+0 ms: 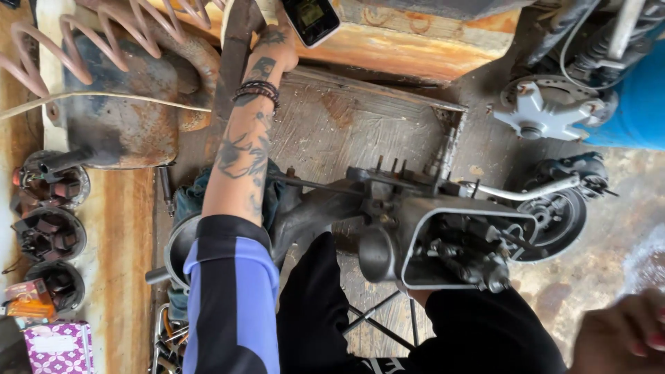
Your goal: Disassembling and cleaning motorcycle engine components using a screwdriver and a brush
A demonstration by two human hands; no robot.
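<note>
My left hand (pixel 276 43) reaches forward on a tattooed arm with dark bead bracelets and grips the left edge of a black phone (pixel 312 19) at a rusty ledge. My right hand (pixel 623 332) is blurred in the bottom right corner; nothing shows in it and its fingers are unclear. Between my knees in black trousers lies a grey scooter engine (pixel 429 235) with an open oval casing, resting on a worn wooden board (pixel 346 118). A chrome lever (pixel 519 190) sticks out of the engine to the right.
Pink coil springs (pixel 104 34) and a rusty metal block (pixel 125 118) sit top left. Three round wound coils (pixel 50 232) and a purple box (pixel 59 346) line the left edge. A grey hub (pixel 547 107) and blue drum (pixel 641 97) stand top right. Spanners (pixel 166 339) lie bottom left.
</note>
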